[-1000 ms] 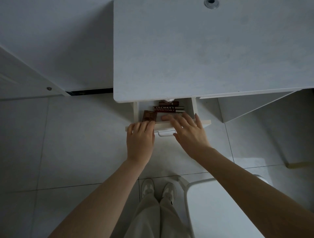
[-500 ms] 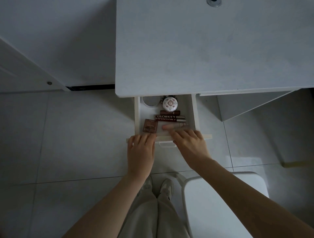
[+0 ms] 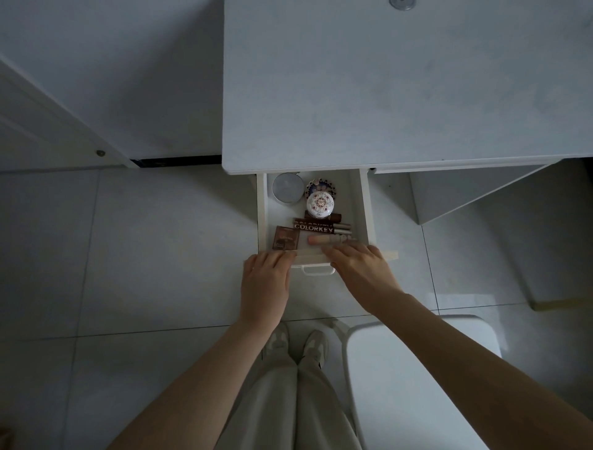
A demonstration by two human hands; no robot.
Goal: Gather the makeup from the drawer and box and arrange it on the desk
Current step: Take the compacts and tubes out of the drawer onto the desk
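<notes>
A white drawer (image 3: pixel 262 212) stands pulled out from under the pale desk top (image 3: pixel 385 83). Inside lie a silver round tin (image 3: pixel 288 192), a patterned round compact (image 3: pixel 320 203), brown COLORKEY tubes (image 3: pixel 316 226), a brown square palette (image 3: pixel 285 237) and a beige tube (image 3: pixel 327 240). My left hand (image 3: pixel 266 279) hooks its fingers over the left part of the drawer's front edge. My right hand (image 3: pixel 361 268) grips the same edge on the right, its fingertips just in front of the beige tube. The drawer's handle (image 3: pixel 317 272) shows between them.
A white chair seat (image 3: pixel 417 379) stands close at my right, beside my legs. A white panel (image 3: pixel 64 135) slants along the left, and the desk's side panel (image 3: pixel 465 189) drops to the tiled floor on the right. A round grommet (image 3: pixel 401 4) marks the desk's far edge.
Both hands have drawn the drawer farther out toward me. The silver tin and the round compacts at the back have come into sight.
</notes>
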